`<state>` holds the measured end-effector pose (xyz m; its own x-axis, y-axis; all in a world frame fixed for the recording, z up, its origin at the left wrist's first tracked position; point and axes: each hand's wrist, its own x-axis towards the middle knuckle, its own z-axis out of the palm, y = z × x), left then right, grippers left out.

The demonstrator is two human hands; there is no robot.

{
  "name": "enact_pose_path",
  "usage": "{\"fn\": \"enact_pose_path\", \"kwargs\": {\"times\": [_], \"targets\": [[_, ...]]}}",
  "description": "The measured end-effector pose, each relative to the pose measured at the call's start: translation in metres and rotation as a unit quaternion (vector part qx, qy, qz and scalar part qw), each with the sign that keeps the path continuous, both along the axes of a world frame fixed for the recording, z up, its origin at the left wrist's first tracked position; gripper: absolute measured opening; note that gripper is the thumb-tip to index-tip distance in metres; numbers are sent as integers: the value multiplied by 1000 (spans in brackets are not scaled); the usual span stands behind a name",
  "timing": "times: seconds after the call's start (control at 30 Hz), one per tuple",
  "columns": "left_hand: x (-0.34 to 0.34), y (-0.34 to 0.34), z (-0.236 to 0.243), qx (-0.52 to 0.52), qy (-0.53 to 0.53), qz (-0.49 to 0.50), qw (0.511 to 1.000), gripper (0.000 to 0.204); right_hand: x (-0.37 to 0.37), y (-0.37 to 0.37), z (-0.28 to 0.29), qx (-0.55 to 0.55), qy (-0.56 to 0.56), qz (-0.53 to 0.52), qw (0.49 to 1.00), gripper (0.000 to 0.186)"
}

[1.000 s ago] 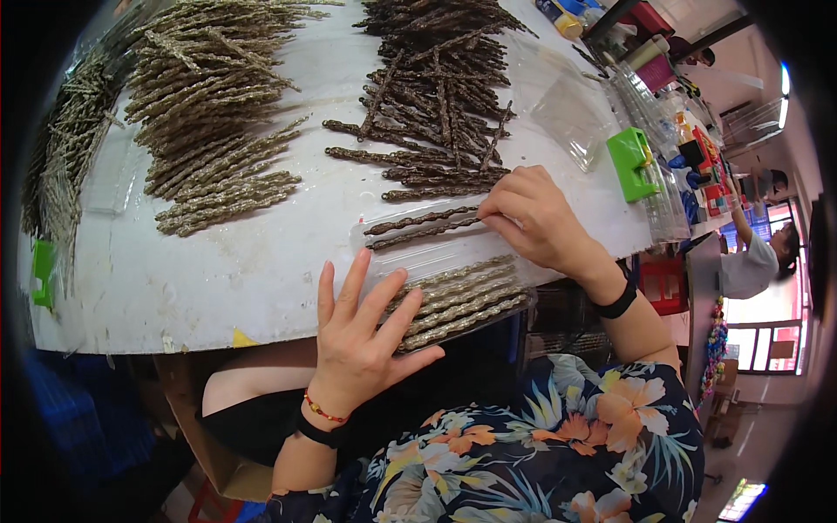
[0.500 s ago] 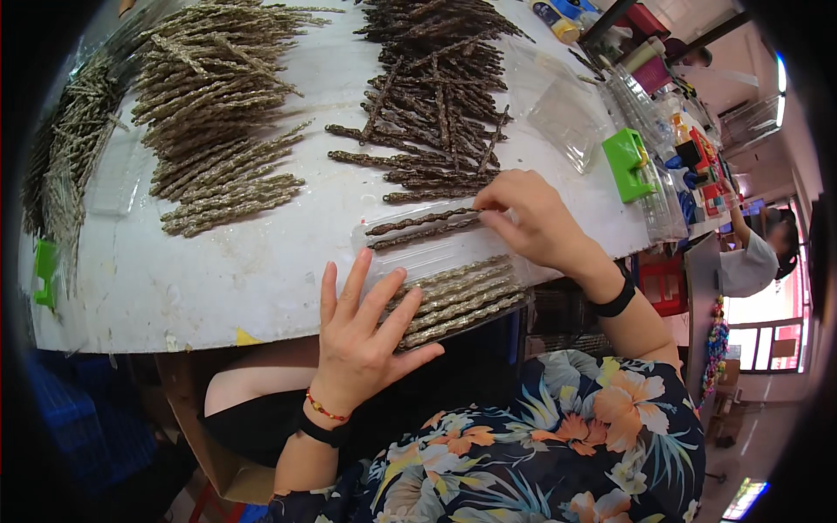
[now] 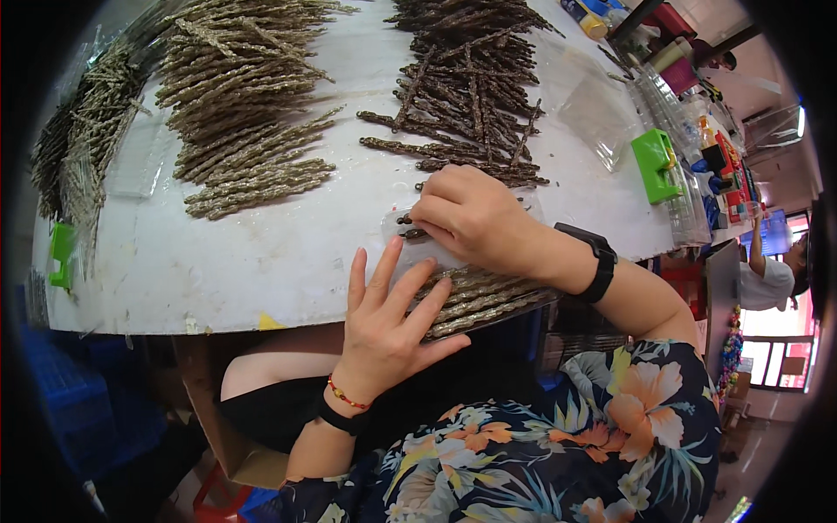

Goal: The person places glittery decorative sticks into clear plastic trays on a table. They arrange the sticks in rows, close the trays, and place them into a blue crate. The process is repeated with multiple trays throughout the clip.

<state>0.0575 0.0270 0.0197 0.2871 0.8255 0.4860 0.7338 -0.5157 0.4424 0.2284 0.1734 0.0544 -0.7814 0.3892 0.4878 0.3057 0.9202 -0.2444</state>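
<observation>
My left hand (image 3: pixel 384 340) is open, its spread fingers resting on the near left part of a clear plastic tray (image 3: pixel 397 228). Pale gold, glittery twisted sticks (image 3: pixel 488 301) lie side by side in the tray's near part, under and beside those fingertips. Over the tray's far part, my right hand (image 3: pixel 466 213) is closed, thumb and fingers pinched at the left end of a dark brown twisted stick (image 3: pixel 403 220). A second dark stick (image 3: pixel 411 234) lies just nearer. The right hand covers most of both dark sticks.
Beyond the tray lies a heap of dark twisted sticks (image 3: pixel 471 96); a pale gold heap (image 3: pixel 235 105) is further left. Green tape dispensers (image 3: pixel 656 166) stand at both table sides. A clear plastic lid (image 3: pixel 597 122) lies far right. Another person (image 3: pixel 767 270) is at the right.
My right hand has slid left along the dark stick, from its right end to its left end. My left hand stays spread on the tray. The whole view has shifted slightly.
</observation>
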Motion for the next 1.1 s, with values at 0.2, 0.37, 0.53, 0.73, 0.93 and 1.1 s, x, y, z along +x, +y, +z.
{"fn": "enact_pose_path", "kwargs": {"times": [0.2,0.37,0.53,0.73,0.93,1.1], "targets": [[0,0,0,3,-2,-1,1000,60,2,-8,1,43,-53,-9,998,10],[0,1,-2,8,-8,-3,1000,62,13,3,11,-120,33,-59,990,7],[-2,1,1,0,-11,-10,1000,62,34,28,30,-135,-54,-144,979,9],[-1,2,0,3,-8,-20,1000,62,34,45,34,-137,-107,-103,979,12],[-4,0,0,0,3,-14,1000,60,41,34,76,-392,136,-123,902,19],[-2,1,1,2,0,-15,1000,60,57,13,72,-360,30,-109,926,18]]}}
